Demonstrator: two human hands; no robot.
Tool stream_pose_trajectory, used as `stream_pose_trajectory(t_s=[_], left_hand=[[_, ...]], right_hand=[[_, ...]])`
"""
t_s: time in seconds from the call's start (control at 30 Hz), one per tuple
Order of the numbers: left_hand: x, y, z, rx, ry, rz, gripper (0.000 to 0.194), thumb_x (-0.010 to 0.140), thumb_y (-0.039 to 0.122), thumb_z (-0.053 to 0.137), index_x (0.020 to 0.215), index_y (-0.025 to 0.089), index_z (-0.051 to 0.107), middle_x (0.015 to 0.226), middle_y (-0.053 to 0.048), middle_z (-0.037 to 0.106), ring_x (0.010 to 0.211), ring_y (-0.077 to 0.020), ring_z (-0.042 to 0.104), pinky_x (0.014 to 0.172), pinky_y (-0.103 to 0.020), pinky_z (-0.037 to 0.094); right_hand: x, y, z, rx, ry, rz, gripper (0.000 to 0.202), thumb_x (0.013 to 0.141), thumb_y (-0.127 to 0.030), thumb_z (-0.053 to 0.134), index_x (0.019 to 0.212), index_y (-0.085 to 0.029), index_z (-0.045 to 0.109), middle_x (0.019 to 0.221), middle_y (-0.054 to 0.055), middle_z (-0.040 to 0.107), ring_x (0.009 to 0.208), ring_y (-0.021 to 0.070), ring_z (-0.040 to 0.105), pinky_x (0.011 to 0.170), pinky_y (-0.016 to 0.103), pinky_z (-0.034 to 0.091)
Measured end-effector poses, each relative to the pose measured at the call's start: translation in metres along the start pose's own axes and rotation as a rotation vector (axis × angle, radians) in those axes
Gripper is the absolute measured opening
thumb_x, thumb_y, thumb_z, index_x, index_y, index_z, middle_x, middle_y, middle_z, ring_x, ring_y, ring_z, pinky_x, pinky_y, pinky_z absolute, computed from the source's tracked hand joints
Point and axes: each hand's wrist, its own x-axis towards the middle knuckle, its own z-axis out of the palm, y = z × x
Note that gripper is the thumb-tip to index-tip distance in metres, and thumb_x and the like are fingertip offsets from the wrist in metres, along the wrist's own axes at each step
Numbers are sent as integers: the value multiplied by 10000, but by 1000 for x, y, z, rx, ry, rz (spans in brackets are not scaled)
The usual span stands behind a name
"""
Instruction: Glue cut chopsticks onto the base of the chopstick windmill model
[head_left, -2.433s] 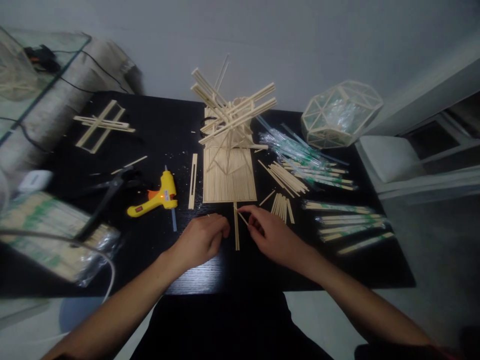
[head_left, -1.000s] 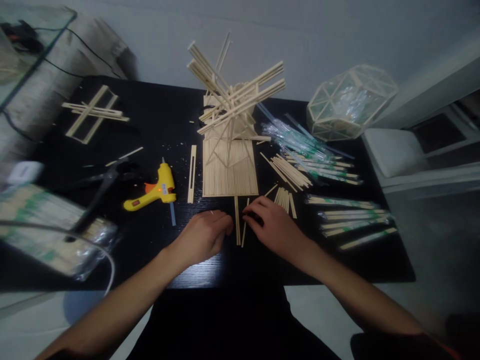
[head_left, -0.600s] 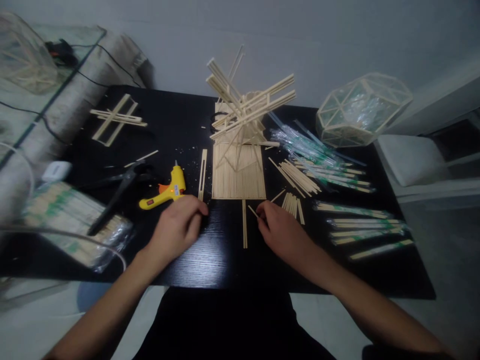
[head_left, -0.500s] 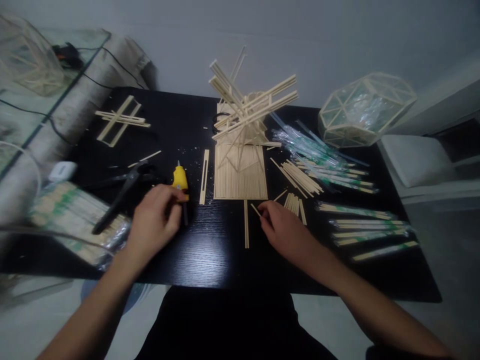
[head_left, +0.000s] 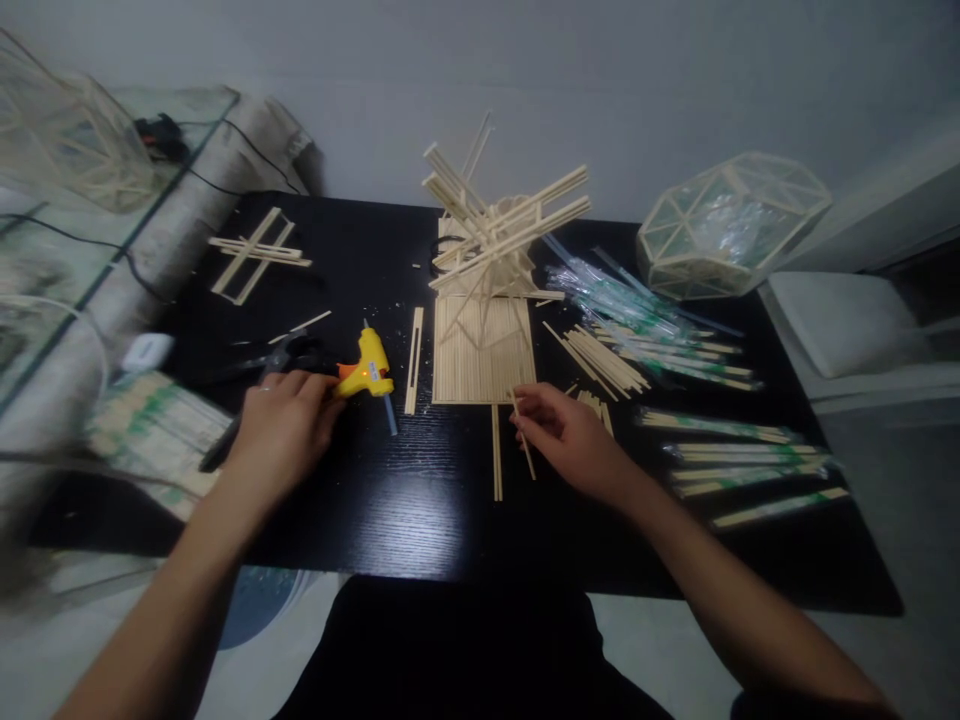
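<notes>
Grey wall (head_left: pixel 600 110) — black table (head_left: pixel 360 530) before it — pale floor (head_left: pixel 645 650).

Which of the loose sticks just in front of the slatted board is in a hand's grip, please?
The lone slanting stick, pinched by the right hand; the two others lie side by side, untouched by any fingers.

Our single head view, facing forward and steeply down.
We look from above the lap (head_left: pixel 457 650), close enough that both forearms (head_left: pixel 712 580) enter low, this side of the fingers; the left hand (head_left: pixel 285 425) and right hand (head_left: pixel 574 440) sit mid-view, the table (head_left: pixel 570 540) spreads around their fingers, and the wall (head_left: pixel 525 60) stands well beyond.
</notes>
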Motion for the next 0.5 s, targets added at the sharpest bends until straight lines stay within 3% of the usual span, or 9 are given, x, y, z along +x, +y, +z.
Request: stream_pose_trajectory(t_s=[0.17,0.5], left_hand=[[18,9,-9,8,25,-31,371,1022,369,430,1187,134,665,1168,-181,706,1065,-375,627,945,-495,476],[37,18,-18,33,69,-171,471,1037,386,404,1282,69,653,1218,-232,683,1118,-393,607,957,-511,480]], right_hand=[[2,3,1,146,0,5,453,946,-294,657,1387,-230,577,969,6,675,755,141,732,758,343,659],[2,4,1,208,27,19,435,923,-274,686,1345,-235,586,949,0,681,771,155,754,752,343,664]])
